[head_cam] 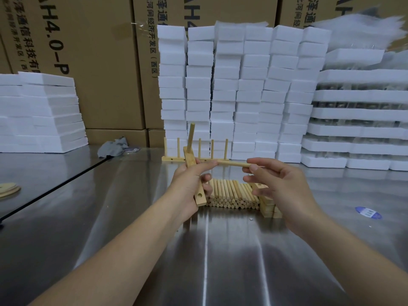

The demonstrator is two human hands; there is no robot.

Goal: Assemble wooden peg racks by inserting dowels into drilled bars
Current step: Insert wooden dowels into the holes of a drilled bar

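1 bar gripped, 1 dowel pinched.

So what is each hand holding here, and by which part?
The left hand grips the drilled bar around its middle, below the inserted dowel. The right hand pinches a loose dowel by its right end.

Left carton carried "AH4.0-P" in big black print turned sideways, with a cropped Chinese line beside it reading "泽通信科技有" and a partial "(西". Middle carton showed "河间经济开发区(西区)" running top to bottom, plus an "AH4" cut off by the foam stacks. The right carton gave only the fragments "泽通" and "北河间经". Blue sticker on the steel table had white marks, too small to read.
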